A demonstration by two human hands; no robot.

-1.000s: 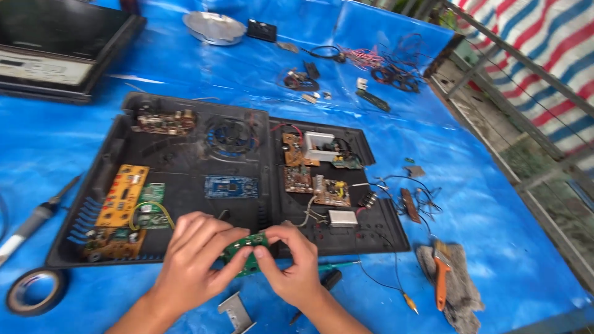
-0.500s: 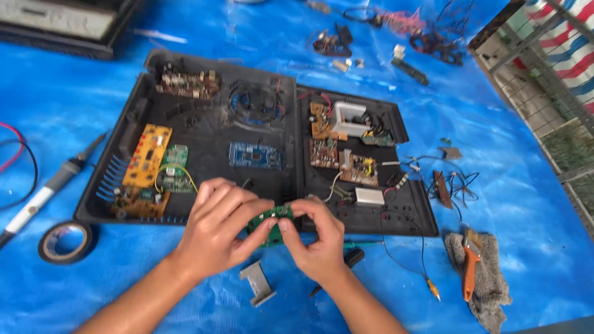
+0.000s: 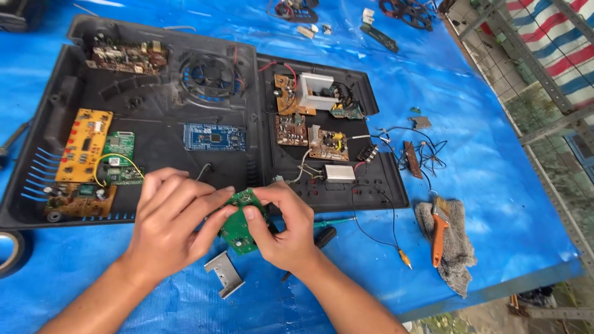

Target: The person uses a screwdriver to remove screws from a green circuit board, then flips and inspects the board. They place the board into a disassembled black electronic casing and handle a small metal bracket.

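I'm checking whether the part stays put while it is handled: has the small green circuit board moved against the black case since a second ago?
No. The small green circuit board remains between the left hand and right hand, at the front edge of the black case; only the camera shifted.

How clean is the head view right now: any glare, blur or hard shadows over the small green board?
Head view: even daylight, soft shadows under both hands; the small green board between the left hand and right hand is sharp, no motion blur; faint sheen on the blue tarp, no washout; the open black case reads dark but its boards are legible.
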